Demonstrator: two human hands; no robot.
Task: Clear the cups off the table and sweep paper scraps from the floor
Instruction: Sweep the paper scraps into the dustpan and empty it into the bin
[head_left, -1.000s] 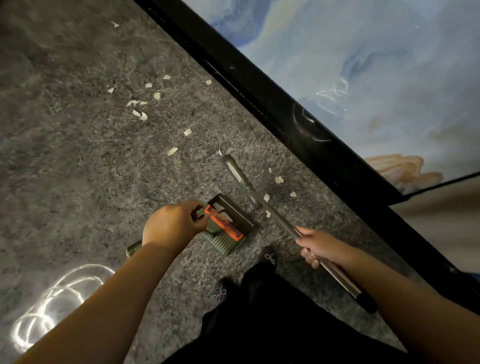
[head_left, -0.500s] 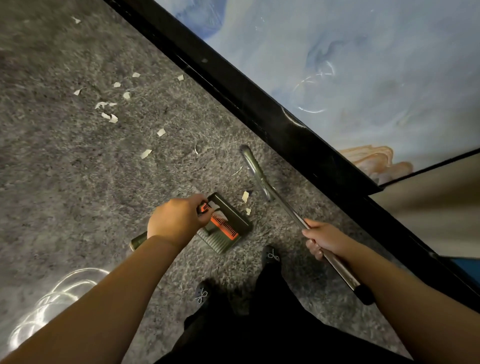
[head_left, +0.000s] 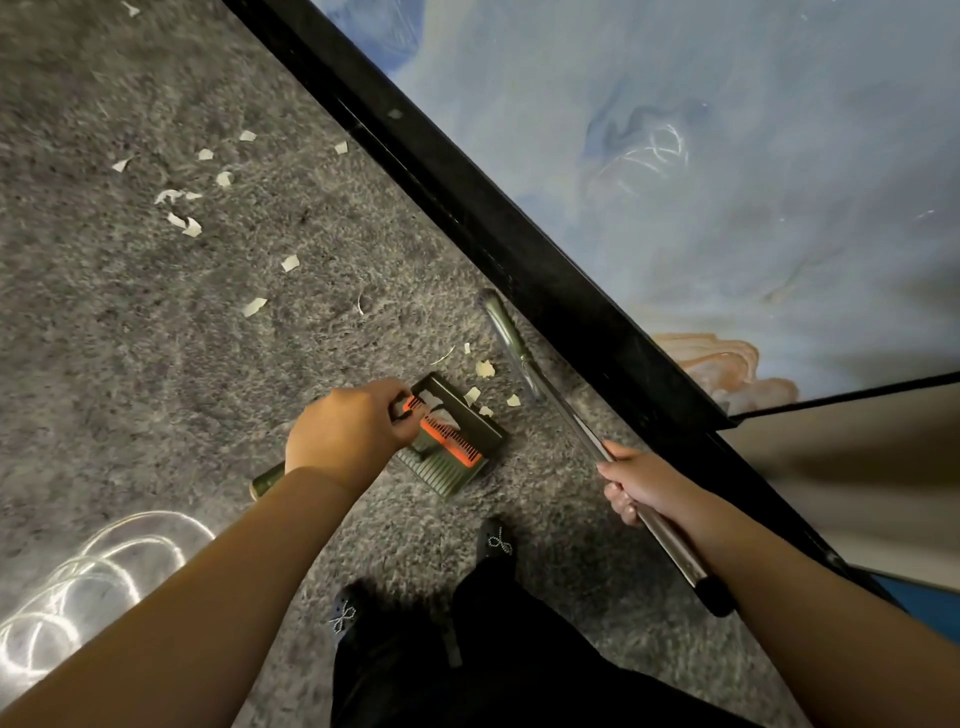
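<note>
Left hand (head_left: 348, 431) is gripping the dustpan (head_left: 452, 436) handle; right hand (head_left: 641, 483) is gripping the broom (head_left: 511, 343). Few paper scraps (head_left: 485, 369) are lying beside the dustpan; many more are waiting farther along the floor (head_left: 130, 338).

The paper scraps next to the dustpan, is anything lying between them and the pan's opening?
Nothing visible. The nearest paper scraps lie on bare carpet just off the dustpan, between its edge and the broom head. Left hand holds the pan handle, right hand the broom pole.

Indoor room, likely home or office, grey carpet (head_left: 156, 364), black-edged marbled blue table (head_left: 727, 182), scattered paper scraps (head_left: 184, 223)
</note>
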